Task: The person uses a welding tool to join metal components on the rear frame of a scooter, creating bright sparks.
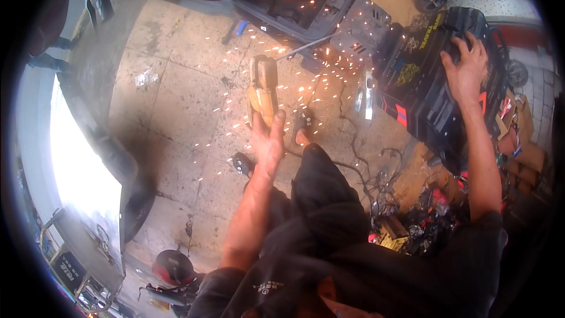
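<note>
My left hand is closed around a yellow power tool, held low over the floor. A thin grey bar runs from behind its head toward the upper right, amid sparks spraying over the floor and gear. My right hand lies on a black case with orange patches and yellow markings, its fingers spread and slightly bent. A grey plastic part sits at the case's left, next to an open dark case. Whatever the tool touches is hidden by glare and sparks.
A bright white panel and metal frame stand at the left. Cables snake across the tiled floor to a pile of scraps at lower right. A red-and-black round object lies at lower left; cardboard is at far right.
</note>
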`<state>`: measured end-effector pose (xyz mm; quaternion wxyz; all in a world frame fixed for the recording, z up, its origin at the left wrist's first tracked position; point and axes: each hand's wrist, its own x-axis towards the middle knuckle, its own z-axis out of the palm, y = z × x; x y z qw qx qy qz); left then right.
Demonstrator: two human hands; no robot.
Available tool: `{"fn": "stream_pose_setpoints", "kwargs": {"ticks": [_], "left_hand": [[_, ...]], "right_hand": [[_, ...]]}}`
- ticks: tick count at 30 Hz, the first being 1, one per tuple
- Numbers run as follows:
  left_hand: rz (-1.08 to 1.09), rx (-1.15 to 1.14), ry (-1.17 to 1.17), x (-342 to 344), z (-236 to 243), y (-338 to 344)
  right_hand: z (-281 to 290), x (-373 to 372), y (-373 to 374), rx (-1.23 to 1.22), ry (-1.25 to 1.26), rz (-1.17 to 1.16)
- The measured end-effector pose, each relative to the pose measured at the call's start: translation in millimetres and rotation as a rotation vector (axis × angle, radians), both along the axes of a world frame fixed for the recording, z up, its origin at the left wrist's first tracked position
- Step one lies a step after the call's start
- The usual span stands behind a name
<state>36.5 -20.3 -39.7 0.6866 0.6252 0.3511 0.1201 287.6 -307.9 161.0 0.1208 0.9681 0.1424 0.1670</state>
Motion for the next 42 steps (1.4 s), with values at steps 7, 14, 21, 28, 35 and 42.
{"fn": "stream_pose_setpoints", "kwargs": {"ticks": [7,14,21,28,35,42], "left_hand": [[-0.283,0.383,0.013,-18.7,-20.8,2.4],[0.002,-0.033,-0.123,-14.4,34.9,-24.3],[0.012,-0.265,-0.014,-27.1,22.4,-12.8],[-0.039,-0.021,-0.008,-21.9,21.0,-20.8],[0.051,-0.221,-0.122,-11.9,14.3,-27.2],[0.025,-0.122,-0.043,-4.4,26.7,-27.0]], "right_hand": [[-2.1,2.9,0.1,0.012,-0.009,0.034],[-1.8,2.2,-4.6,0.006,-0.006,0.026],[0.1,-0.5,0.1,0.015,-0.013,0.031],[-0.5,0.1,-1.8,0.023,-0.006,0.029],[0.0,0.4,-1.6,0.007,-0.004,0.025],[0.5,-0.1,-1.6,0.008,0.001,0.025]]}}
